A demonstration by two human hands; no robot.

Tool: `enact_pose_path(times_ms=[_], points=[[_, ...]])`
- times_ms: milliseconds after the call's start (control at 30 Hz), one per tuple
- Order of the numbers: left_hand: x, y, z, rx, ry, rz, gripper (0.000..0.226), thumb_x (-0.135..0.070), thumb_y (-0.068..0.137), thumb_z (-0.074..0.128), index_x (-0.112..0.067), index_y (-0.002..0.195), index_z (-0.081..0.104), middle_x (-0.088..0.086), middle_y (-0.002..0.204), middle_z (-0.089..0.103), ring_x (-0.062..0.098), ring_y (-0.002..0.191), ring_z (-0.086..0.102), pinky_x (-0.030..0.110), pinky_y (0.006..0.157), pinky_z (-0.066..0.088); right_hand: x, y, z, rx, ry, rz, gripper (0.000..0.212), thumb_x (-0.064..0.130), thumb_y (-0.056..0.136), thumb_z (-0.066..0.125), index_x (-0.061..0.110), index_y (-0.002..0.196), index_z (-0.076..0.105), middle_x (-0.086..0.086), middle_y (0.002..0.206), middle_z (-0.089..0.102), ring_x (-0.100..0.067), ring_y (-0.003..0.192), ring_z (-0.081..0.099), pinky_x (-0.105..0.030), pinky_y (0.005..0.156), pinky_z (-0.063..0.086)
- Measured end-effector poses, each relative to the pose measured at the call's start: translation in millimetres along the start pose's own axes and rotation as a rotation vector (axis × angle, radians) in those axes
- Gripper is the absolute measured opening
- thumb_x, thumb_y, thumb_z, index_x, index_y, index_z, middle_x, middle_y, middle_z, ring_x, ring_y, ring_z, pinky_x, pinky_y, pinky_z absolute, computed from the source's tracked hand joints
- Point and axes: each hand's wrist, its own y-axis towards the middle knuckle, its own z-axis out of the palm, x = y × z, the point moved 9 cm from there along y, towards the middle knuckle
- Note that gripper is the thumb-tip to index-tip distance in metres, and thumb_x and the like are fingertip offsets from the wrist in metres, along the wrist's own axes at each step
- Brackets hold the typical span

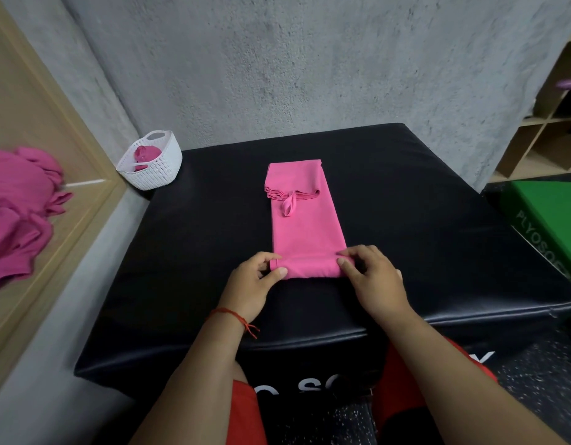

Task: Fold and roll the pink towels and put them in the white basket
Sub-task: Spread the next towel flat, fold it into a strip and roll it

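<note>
A pink towel (305,226) lies folded into a long narrow strip on the black padded box (422,220), its loop tab showing near the far end. The near end is rolled into a short tube. My left hand (256,284) pinches the roll's left end and my right hand (370,277) pinches its right end, thumbs on the near side. The white basket (159,173) stands tilted at the box's far left corner against the wall, with one rolled pink towel (144,155) inside it.
A heap of loose pink towels (17,207) lies on the wooden ledge at the left. A green box (547,216) sits at the right, wooden shelves (547,123) behind it. A grey concrete wall backs the box.
</note>
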Motion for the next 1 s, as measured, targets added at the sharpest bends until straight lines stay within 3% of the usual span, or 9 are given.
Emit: enact_pose_path(times_ms=[133, 267, 367, 533, 667, 733, 800, 867, 1000], points=[[7.3, 4.8, 2.6, -0.022, 0.028, -0.03, 0.028, -0.06, 0.093, 0.063, -0.04, 0.111, 0.072, -0.019, 0.101, 0.075, -0.001, 0.099, 0.068, 0.037, 0.096, 0.056, 0.7, 2.1, 1.2, 0.044, -0.02, -0.032, 0.03, 0.063, 0.1, 0.055, 0.045, 0.12, 0.069, 0.023, 0.116, 0.063, -0.005, 0.108, 0.061, -0.048, 0.105, 0.043], [7.3, 3.2, 4.0, -0.057, 0.149, -0.053, 0.043, -0.074, 0.093, 0.046, -0.037, 0.09, 0.066, -0.01, 0.08, 0.07, 0.013, 0.082, 0.067, 0.045, 0.085, 0.056, 3.1, 0.2, 4.3, 0.078, -0.147, -0.071, 0.046, 0.072, 0.097, 0.05, 0.041, 0.126, 0.069, 0.018, 0.118, 0.062, -0.012, 0.108, 0.059, -0.045, 0.096, 0.044], [8.5, 1.6, 5.6, -0.088, 0.214, -0.115, 0.045, -0.079, 0.091, 0.038, -0.04, 0.087, 0.06, -0.002, 0.091, 0.063, 0.026, 0.091, 0.062, 0.045, 0.086, 0.054, 4.2, -0.3, 2.9, 0.039, -0.161, -0.078, 0.044, 0.071, 0.096, 0.053, 0.038, 0.12, 0.067, 0.017, 0.112, 0.064, -0.015, 0.103, 0.06, -0.044, 0.091, 0.045], [-1.0, 2.4, 5.8, -0.156, 0.381, -0.101, 0.04, -0.06, 0.103, 0.04, -0.029, 0.091, 0.062, -0.003, 0.105, 0.057, 0.024, 0.109, 0.049, 0.046, 0.099, 0.042, 5.9, 3.1, 1.1, 0.012, -0.128, -0.05, 0.03, 0.068, 0.097, 0.056, 0.039, 0.098, 0.055, 0.018, 0.093, 0.062, -0.014, 0.091, 0.057, -0.046, 0.088, 0.048], [-4.5, -2.1, 7.2, -0.222, 0.361, -0.093, 0.027, -0.053, 0.102, 0.046, -0.032, 0.097, 0.061, -0.006, 0.106, 0.055, 0.022, 0.108, 0.05, 0.043, 0.096, 0.042, 6.3, 5.9, 1.9, 0.026, -0.169, -0.034, 0.037, 0.07, 0.098, 0.05, 0.034, 0.098, 0.057, 0.015, 0.093, 0.063, -0.018, 0.09, 0.059, -0.048, 0.088, 0.048], [-17.8, -8.4, 2.5, -0.316, 0.318, 0.039, 0.011, -0.039, 0.1, 0.057, -0.036, 0.109, 0.062, -0.01, 0.113, 0.057, 0.018, 0.109, 0.05, 0.04, 0.092, 0.043, 6.3, 8.1, 4.1, 0.043, -0.185, -0.02, 0.041, 0.072, 0.098, 0.048, 0.032, 0.099, 0.057, 0.014, 0.092, 0.062, -0.019, 0.09, 0.06, -0.047, 0.087, 0.048], [-35.0, -12.8, 6.9, -0.311, 0.356, 0.224, 0.033, -0.017, 0.098, 0.058, -0.037, 0.123, 0.063, -0.015, 0.126, 0.058, 0.013, 0.117, 0.049, 0.036, 0.095, 0.041, 6.6, 10.4, 5.1, 0.048, -0.198, -0.009, 0.045, 0.074, 0.097, 0.045, 0.031, 0.098, 0.057, 0.014, 0.089, 0.062, -0.019, 0.089, 0.06, -0.046, 0.085, 0.047], [-42.9, -12.9, 20.6, -0.202, 0.399, 0.299, 0.052, -0.002, 0.094, 0.052, -0.036, 0.132, 0.062, -0.018, 0.132, 0.059, 0.01, 0.126, 0.05, 0.034, 0.106, 0.039, 6.7, 12.7, 5.1, 0.052, -0.213, 0.002, 0.048, 0.077, 0.096, 0.043, 0.031, 0.097, 0.056, 0.014, 0.084, 0.061, -0.019, 0.086, 0.061, -0.045, 0.082, 0.047], [-35.1, -11.2, 30.5, -0.112, 0.433, 0.186, 0.055, -0.008, 0.096, 0.046, -0.036, 0.142, 0.056, -0.017, 0.144, 0.056, 0.009, 0.136, 0.046, 0.036, 0.116, 0.033, 7.0, 14.2, 4.1, 0.064, -0.245, 0.024, 0.05, 0.078, 0.096, 0.041, 0.03, 0.096, 0.055, 0.012, 0.081, 0.061, -0.02, 0.082, 0.061, -0.043, 0.078, 0.047]])
